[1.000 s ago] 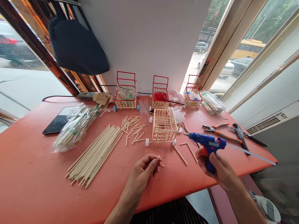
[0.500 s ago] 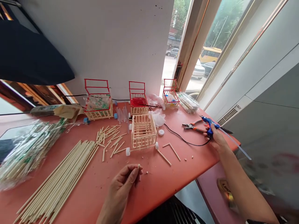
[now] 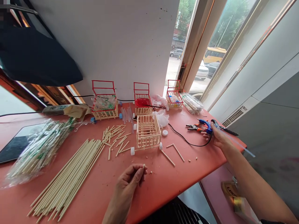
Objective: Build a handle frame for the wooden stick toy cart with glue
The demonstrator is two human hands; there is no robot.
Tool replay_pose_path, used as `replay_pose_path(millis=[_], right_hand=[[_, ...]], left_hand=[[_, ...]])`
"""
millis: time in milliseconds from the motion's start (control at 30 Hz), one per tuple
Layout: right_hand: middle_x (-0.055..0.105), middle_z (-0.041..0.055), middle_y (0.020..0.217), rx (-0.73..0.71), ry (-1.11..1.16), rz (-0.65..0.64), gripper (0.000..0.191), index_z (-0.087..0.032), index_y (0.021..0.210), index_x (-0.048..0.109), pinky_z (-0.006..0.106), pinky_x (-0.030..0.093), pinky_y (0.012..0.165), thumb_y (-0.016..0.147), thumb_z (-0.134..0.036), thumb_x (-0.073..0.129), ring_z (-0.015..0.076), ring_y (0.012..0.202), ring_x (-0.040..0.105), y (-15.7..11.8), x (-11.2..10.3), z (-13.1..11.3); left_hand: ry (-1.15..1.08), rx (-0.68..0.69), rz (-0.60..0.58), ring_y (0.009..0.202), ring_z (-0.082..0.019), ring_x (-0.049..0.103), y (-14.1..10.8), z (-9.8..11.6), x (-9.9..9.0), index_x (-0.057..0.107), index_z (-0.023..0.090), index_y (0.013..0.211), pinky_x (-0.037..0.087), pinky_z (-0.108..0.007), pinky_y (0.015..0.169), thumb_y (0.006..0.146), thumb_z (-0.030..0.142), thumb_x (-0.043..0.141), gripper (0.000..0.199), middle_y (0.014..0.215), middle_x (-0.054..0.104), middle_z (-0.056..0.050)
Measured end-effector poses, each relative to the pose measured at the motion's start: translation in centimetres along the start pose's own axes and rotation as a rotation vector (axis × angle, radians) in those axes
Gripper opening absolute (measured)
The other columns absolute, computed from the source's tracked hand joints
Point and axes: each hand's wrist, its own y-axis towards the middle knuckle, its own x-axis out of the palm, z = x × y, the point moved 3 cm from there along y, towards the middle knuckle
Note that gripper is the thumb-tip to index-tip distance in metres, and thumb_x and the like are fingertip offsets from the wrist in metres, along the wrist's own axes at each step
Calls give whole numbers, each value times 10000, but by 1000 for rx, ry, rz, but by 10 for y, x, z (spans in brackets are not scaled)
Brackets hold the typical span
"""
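Note:
My left hand (image 3: 132, 180) pinches a small piece of wooden stick (image 3: 144, 166) between thumb and fingers, low over the front of the red table (image 3: 163, 189). At the right, my right hand (image 3: 213, 134) is wrapped round a blue glue gun (image 3: 206, 127), whose nozzle points left and whose clear glue stick trails to the right. Between the hands and further back stands a wooden stick cart (image 3: 148, 132) with white cap wheels. Pliers with orange handles (image 3: 193, 127) lie just left of the glue gun. An L-shaped pair of sticks (image 3: 178, 152) lies right of the cart.
Three carts with red handles, one being a cart (image 3: 105, 105) at the left, stand along the wall. Long sticks (image 3: 67, 177), short cut sticks (image 3: 116, 137) and bagged sticks (image 3: 39, 152) lie to the left. A black cable (image 3: 182, 139) crosses the table to the glue gun.
The whole view has shifted, so the table things appear further right. The glue gun has tilted slightly in my right hand. My left hand keeps its pinch on the small piece.

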Motion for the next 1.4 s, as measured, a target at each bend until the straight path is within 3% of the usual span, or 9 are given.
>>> replay_pose_path(millis=[267, 400, 467, 567, 633, 733, 833, 1167, 1400], right_hand=[[726, 129, 613, 84, -446, 26, 502, -166, 741, 613, 273, 518, 476, 995, -577, 474, 215, 524, 699, -22, -18, -5], [687, 64, 574, -101, -683, 122, 396, -183, 676, 624, 266, 428, 520, 935, -481, 591, 189, 514, 640, -43, -23, -15], [703, 43, 648, -446, -963, 202, 367, -208, 693, 630, 278, 402, 565, 919, -490, 572, 199, 594, 641, -63, -7, -20], [716, 42, 730, -685, -1079, -77, 309, -215, 776, 645, 281, 397, 605, 940, -445, 519, 191, 659, 626, -91, 41, -5], [719, 44, 782, -694, -1115, -249, 293, -209, 789, 637, 273, 383, 600, 949, -422, 517, 181, 681, 621, -105, 72, 9], [709, 59, 839, -647, -1226, -240, 188, -195, 796, 611, 276, 348, 604, 927, -319, 559, 194, 743, 620, -113, 98, 22], [720, 85, 892, -587, -1319, -227, 127, -185, 834, 611, 288, 314, 606, 929, -237, 543, 224, 804, 641, -113, 105, 25], [731, 132, 925, -532, -1426, -191, 149, -188, 838, 585, 311, 336, 626, 949, -184, 484, 278, 831, 700, -110, 106, 34], [693, 35, 690, -567, -897, -285, 174, -228, 739, 563, 290, 405, 570, 886, -316, 536, 192, 607, 610, -109, 74, 18]], left_hand=[[-1, -2, 77, 617, -113, 533, -8, 7, 8, 758, 161, 806, 441, -194, 572, 662, 517, 875, 401, 722, 697, -28], [24, -4, 63, 619, -116, 526, -7, 8, 9, 756, 166, 802, 432, -199, 577, 671, 518, 865, 391, 719, 697, -27], [42, -5, 58, 619, -118, 523, -6, 9, 10, 759, 165, 809, 426, -202, 578, 676, 524, 858, 395, 724, 698, -29], [69, 15, 41, 606, -111, 506, -6, 14, 13, 754, 161, 798, 407, -199, 568, 686, 532, 850, 399, 712, 682, -22], [79, 35, 22, 591, -108, 496, -7, 19, 15, 746, 158, 789, 401, -202, 561, 691, 534, 845, 401, 696, 667, -16], [104, 39, 8, 569, -111, 478, -8, 24, 16, 736, 161, 789, 403, -213, 554, 709, 526, 833, 386, 648, 626, -1], [125, 39, 16, 562, -115, 477, -4, 24, 13, 735, 162, 794, 403, -218, 551, 714, 531, 824, 388, 612, 589, 9], [210, 99, -152, 539, -115, 483, 19, 29, 24, 728, 155, 809, 402, -236, 522, 733, 535, 780, 391, 652, 620, -17], [256, 133, -151, 561, -119, 479, 24, 63, 31, 700, 157, 755, 394, -231, 525, 699, 485, 803, 349, 633, 581, 0]])
